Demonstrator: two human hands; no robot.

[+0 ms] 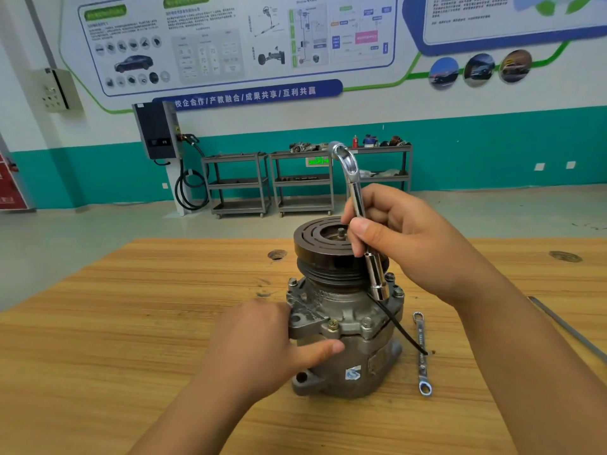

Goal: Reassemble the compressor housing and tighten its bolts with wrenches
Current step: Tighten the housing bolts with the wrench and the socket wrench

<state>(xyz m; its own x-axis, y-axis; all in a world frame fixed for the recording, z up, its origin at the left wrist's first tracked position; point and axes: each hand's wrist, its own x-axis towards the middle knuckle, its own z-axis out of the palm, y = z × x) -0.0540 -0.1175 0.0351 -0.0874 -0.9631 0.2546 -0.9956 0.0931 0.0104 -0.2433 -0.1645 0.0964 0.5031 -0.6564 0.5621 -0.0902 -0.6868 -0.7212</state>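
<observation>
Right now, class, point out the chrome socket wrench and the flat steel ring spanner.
chrome socket wrench (376, 278), head view, socket end.
flat steel ring spanner (420, 336), head view, shank.

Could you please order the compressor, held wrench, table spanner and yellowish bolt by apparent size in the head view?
1. compressor
2. held wrench
3. table spanner
4. yellowish bolt

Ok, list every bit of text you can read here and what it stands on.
"校企合作/产教融合/成果共享/互利共赢": on the blue wall banner.
Engraving on the flat wrench: too blurred to read.
Logo on the sticker on the compressor: unreadable.
Print on the wall posters and the green sign: too small or blurred.
</observation>
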